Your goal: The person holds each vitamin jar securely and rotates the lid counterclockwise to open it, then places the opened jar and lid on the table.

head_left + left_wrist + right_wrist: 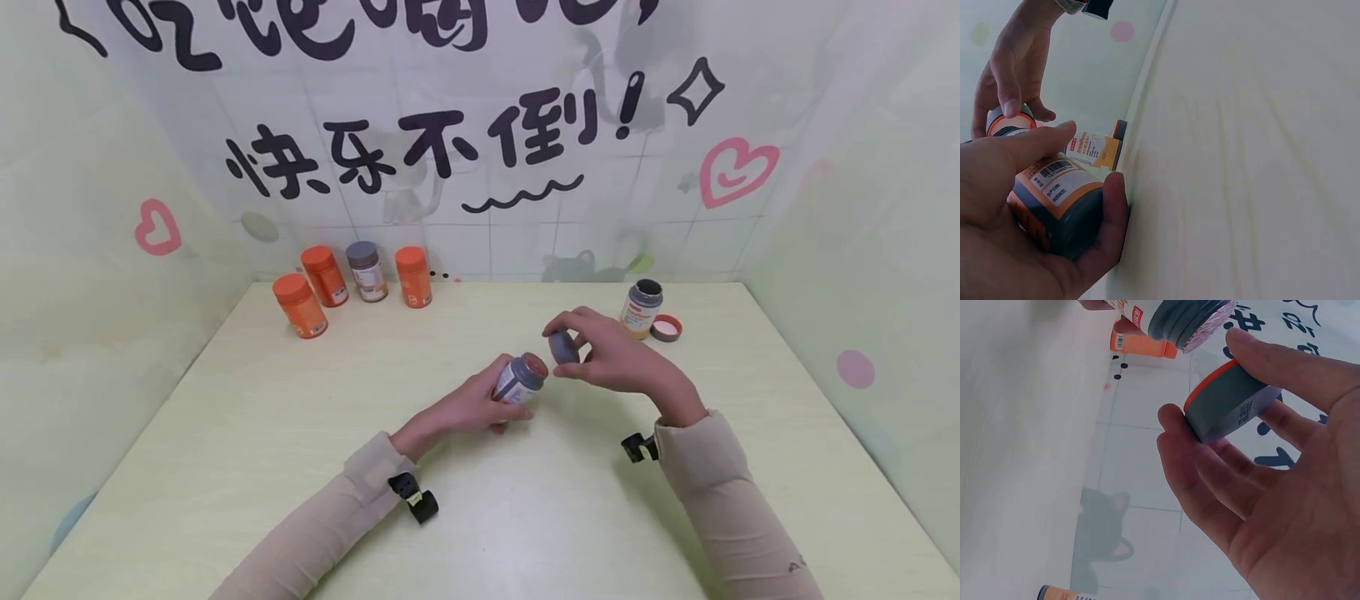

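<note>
In the head view my left hand [480, 402] grips a small grey-necked bottle [519, 379] with an orange and white label, tilted toward the right. Its mouth shows a pinkish-red surface, which looks like a seal. My right hand [611, 354] pinches a grey lid [563, 347] just right of that mouth, apart from it. In the right wrist view the lid [1232, 403] has an orange rim and a printed code on its top, held between thumb and fingers. The left wrist view shows the bottle's dark base [1079, 228] and a barcode label.
An uncapped bottle [642, 308] stands at the back right, with an upturned lid [666, 327] lying beside it. At the back left stand several capped bottles, among them an orange one [301, 306] and a grey-lidded one [367, 271]. Covered walls [480, 242] border the table [495, 533].
</note>
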The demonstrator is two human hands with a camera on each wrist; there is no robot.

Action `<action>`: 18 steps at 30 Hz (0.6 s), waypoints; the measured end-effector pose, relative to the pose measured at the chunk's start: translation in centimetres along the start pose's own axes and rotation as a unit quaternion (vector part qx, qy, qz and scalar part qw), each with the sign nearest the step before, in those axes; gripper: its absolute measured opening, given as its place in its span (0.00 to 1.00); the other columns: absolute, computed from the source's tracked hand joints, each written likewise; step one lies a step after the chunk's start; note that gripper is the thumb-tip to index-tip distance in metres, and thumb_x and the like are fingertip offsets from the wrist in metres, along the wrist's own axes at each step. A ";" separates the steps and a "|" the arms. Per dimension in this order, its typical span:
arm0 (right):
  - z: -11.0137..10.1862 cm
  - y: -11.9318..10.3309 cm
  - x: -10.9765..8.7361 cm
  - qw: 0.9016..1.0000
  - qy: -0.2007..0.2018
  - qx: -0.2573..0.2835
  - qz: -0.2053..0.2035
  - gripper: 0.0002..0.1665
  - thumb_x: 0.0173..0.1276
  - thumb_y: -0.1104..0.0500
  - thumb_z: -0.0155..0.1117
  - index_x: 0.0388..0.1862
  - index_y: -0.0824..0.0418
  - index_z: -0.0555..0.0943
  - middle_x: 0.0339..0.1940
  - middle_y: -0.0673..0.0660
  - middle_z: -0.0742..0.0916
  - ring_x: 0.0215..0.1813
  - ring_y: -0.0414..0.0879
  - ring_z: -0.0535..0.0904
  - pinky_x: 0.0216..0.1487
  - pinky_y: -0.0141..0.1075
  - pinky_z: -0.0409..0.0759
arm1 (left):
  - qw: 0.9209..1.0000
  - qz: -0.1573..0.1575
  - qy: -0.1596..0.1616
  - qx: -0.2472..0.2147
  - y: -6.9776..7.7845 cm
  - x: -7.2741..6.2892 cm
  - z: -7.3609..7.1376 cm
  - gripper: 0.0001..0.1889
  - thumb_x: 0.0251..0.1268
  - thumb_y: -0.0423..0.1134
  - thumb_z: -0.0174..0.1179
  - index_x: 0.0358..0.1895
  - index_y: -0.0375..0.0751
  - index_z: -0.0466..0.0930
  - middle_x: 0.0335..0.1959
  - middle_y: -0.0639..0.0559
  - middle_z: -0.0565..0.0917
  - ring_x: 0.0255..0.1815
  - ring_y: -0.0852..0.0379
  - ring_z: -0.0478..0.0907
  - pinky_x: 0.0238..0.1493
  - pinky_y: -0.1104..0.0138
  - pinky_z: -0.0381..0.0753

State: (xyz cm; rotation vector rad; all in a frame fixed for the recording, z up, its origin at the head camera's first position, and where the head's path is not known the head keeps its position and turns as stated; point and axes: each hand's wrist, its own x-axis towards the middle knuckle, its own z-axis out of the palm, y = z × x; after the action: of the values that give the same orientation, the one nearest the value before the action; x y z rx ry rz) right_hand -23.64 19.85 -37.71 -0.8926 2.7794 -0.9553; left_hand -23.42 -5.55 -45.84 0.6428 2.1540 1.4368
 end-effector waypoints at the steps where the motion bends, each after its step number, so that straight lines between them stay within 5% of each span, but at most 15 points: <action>1: -0.1 0.1 0.0 1.000 0.007 0.001 0.007 0.27 0.64 0.58 0.76 0.61 0.54 0.79 0.54 0.58 0.82 0.49 0.53 0.84 0.46 0.40 0.87 | 1.000 -0.002 0.005 -0.007 0.0 0.1 0.0 0.31 0.68 0.39 0.69 0.68 0.47 0.61 0.57 0.40 0.75 0.46 0.48 0.77 0.35 0.64 0.87; 7: -1.1 1.4 -0.4 0.998 0.040 0.013 0.044 0.28 0.67 0.57 0.74 0.64 0.57 0.77 0.57 0.60 0.82 0.51 0.55 0.84 0.48 0.45 0.87 | 0.997 -0.012 0.063 -0.051 1.0 1.7 0.4 0.34 0.68 0.44 0.69 0.71 0.49 0.61 0.62 0.43 0.75 0.57 0.47 0.75 0.47 0.61 0.86; 14: -2.3 2.5 -0.8 0.993 0.072 0.021 0.087 0.27 0.68 0.55 0.73 0.63 0.59 0.76 0.52 0.59 0.86 0.56 0.56 0.84 0.55 0.51 0.85 | 0.984 -0.022 0.150 -0.092 2.0 5.5 0.7 0.35 0.70 0.43 0.67 0.74 0.48 0.57 0.70 0.45 0.72 0.69 0.47 0.72 0.72 0.50 0.74; 18: -2.9 2.7 -1.1 0.989 0.094 0.011 0.111 0.29 0.67 0.52 0.74 0.62 0.61 0.76 0.49 0.60 0.88 0.57 0.56 0.85 0.59 0.54 0.81 | 0.975 -0.028 0.184 -0.121 1.8 8.1 0.7 0.33 0.69 0.38 0.62 0.72 0.43 0.56 0.71 0.41 0.72 0.71 0.45 0.72 0.76 0.50 0.69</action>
State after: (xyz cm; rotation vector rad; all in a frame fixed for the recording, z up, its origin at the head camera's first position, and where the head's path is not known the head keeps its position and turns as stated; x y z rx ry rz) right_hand -24.81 23.79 -37.07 -0.5000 2.9345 -1.0797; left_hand -29.04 0.52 -45.42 0.2364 2.1861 1.8678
